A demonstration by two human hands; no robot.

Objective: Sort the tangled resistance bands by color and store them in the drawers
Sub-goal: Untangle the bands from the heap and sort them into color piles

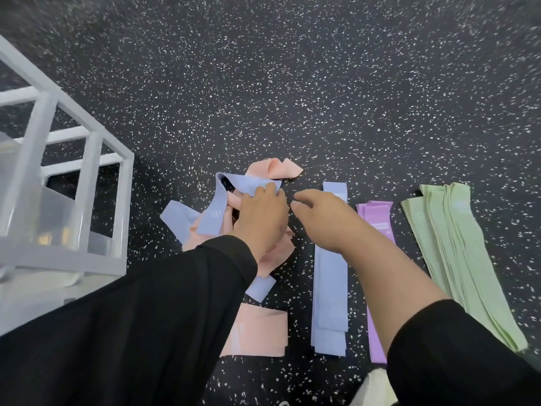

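Sorting underway: left hand [262, 212] pinches a blue band [248, 183] in the pink-and-blue tangle [234, 230] left of the sorted blue pile [330, 273]; right hand [319, 213] hovers loosely curled, empty; next, likely, tease it free.

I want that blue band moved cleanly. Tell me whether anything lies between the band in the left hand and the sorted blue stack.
The left hand grips the blue band, which lies tangled among peach bands. The right hand hovers over the bare floor between it and the blue stack.
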